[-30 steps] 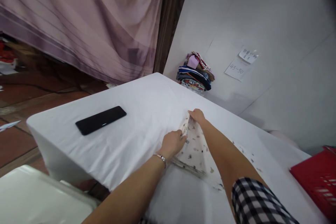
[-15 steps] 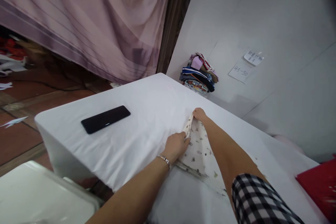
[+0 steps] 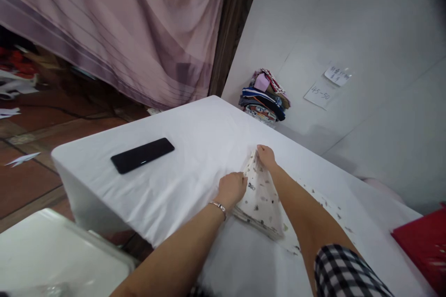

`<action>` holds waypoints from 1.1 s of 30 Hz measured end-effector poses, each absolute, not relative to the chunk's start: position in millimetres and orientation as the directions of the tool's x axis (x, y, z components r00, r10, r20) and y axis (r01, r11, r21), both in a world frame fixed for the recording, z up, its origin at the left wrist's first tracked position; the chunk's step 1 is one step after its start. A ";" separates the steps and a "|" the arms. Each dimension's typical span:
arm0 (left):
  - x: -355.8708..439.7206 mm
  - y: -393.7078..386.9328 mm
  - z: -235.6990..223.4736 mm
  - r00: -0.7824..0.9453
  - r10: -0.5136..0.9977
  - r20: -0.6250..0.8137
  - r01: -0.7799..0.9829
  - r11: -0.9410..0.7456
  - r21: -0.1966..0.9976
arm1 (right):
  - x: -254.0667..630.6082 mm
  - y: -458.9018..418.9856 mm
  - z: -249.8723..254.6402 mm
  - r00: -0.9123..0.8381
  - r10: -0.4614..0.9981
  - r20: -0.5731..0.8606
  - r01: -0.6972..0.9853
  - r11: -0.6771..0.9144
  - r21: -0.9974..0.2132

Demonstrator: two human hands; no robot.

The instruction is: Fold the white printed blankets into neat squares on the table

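A white cloth with small dark prints (image 3: 262,202) lies partly folded on the white-covered table (image 3: 181,167). My left hand (image 3: 231,189), with a bracelet on its wrist, is closed on the cloth's near left edge. My right hand (image 3: 266,156) pinches the far corner of the same cloth, fingers pressed together. The cloth's edge is lifted slightly between the two hands. My right arm in a black-and-white checked sleeve covers part of the cloth.
A black phone (image 3: 142,155) lies on the table's left part. A stack of folded clothes (image 3: 264,97) sits at the far table edge by the white wall. Paper notes (image 3: 325,87) hang on the wall. A red basket (image 3: 423,246) stands at the right. A white chair (image 3: 52,260) is lower left.
Both hands lifted and pulled the cloth's left edge slightly up and toward me. The camera shifted a little to the right across the frames.
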State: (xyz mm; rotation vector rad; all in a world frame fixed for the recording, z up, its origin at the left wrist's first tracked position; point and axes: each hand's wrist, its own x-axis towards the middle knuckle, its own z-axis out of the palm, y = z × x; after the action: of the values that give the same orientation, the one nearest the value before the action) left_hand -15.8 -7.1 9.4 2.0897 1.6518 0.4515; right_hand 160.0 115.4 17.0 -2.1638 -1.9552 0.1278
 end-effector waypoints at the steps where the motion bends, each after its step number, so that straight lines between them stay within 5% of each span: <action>1: -15.8 -7.2 9.2 0.234 0.972 -0.018 0.830 -0.190 0.524 | 159.8 107.9 14.9 0.109 0.987 0.117 0.970 -0.080 -0.229; 5: -16.0 -7.4 8.8 0.225 0.974 -0.022 0.836 -0.181 0.519 | 152.2 81.5 -2.4 0.008 0.983 0.183 0.971 0.037 -0.237; 13: -17.9 -6.6 7.3 0.199 0.980 -0.005 0.863 -0.173 0.475 | 136.2 74.9 4.6 -0.007 0.999 -0.053 0.963 -0.007 -0.269; 28: -19.6 -6.4 5.8 0.139 0.986 0.089 0.860 -0.165 0.483 | 118.7 -14.9 9.4 -0.056 0.998 -0.009 0.939 0.050 -0.341; 33: -19.3 -7.9 7.6 0.120 0.989 0.090 0.865 -0.149 0.479 | 117.1 -53.2 10.9 -0.193 0.980 -0.057 0.914 0.158 -0.373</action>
State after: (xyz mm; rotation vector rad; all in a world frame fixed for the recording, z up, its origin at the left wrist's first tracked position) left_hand -19.3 -7.9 7.6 2.0951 1.8127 0.5639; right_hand 117.1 -53.2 10.9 -1.8556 -2.2315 0.4863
